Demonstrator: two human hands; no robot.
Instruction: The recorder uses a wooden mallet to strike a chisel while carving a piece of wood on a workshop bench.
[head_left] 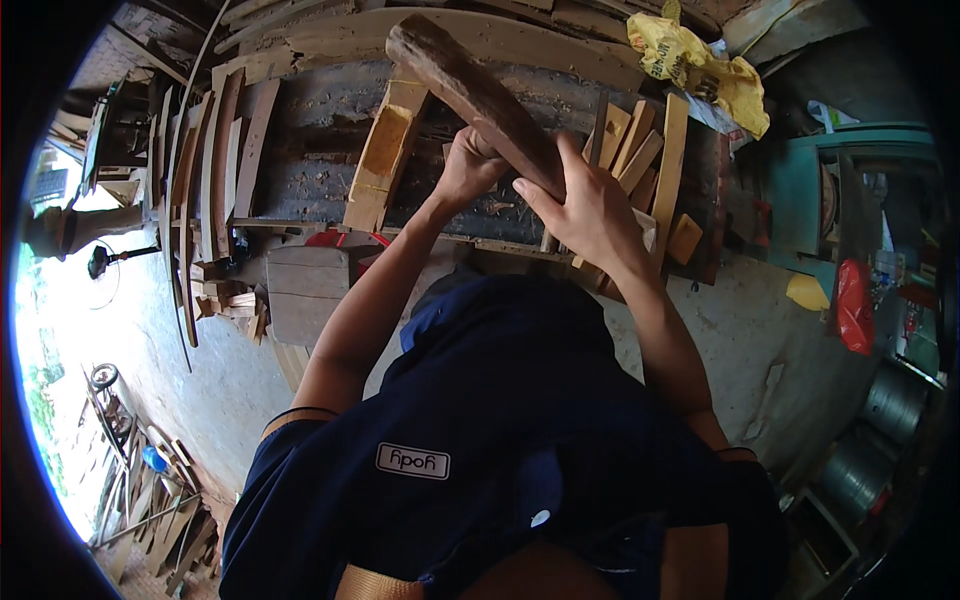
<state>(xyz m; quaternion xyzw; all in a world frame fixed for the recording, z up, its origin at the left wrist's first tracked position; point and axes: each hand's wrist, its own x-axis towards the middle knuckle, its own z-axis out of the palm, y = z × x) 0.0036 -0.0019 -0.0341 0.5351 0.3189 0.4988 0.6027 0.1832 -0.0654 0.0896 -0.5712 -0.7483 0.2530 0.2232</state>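
A long, rough dark-brown piece of wood (450,75) is held in both hands, raised at a slant above the dark workbench (310,170). My left hand (463,175) grips it from the left side, its fingers curled and partly hidden behind the wood. My right hand (585,210) is closed on the lower right end, thumb along the side. Just left of the held piece, a lighter wooden block (385,150) with an orange-toned recessed middle rests on the bench, beyond my left hand. Several cut pale strips (635,140) lie beside my right hand.
Long boards (205,170) stand along the bench's left side. A yellow plastic sack (730,85) lies at the back right. A brown board-topped piece (305,275) is below the bench edge. A teal cabinet (795,195), red bag (855,300) and metal drums (890,400) are at the right.
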